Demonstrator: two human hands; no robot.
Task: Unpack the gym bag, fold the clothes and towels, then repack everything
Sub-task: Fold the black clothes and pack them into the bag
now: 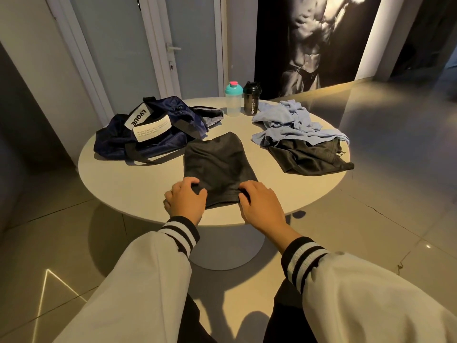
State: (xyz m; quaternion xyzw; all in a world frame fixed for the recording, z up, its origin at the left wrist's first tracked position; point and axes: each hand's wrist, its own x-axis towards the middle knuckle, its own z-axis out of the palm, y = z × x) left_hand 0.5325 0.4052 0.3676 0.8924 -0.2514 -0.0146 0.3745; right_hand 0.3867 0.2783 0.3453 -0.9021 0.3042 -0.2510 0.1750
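Head view. Hands at near edge of round white table (118, 184), both on one dark garment (217, 164).

- Left hand (185, 200): fingers curled over the near-left corner of the dark garment, pinching the hem. Closed grip on cloth.
- Right hand (259, 206): fingers curled over the near-right corner, gripping the same hem. Closed grip on cloth.
- Dark garment: lies flat in the middle of the table, long axis running away from the person, far end narrower and rounded. Near hem sits close to the table edge, between the two hands.
- Navy gym bag (158, 129): far left of the table, slumped and open, white label reading "LVQUE" on top, black straps across it. Apart from the dark garment.
- Light blue cloth pile (289, 120): far right, crumpled, unfolded. Whether towel or clothing, cannot tell.
- Black garment (309, 157): partly under the light blue cloth pile, reaching the right rim of the table.
- Clear shaker bottle (233, 100) with teal lid and pink cap, black shaker bottle (251, 99) just beside it: both upright at the far edge.
- Sleeves cream, cuffs striped black and white.
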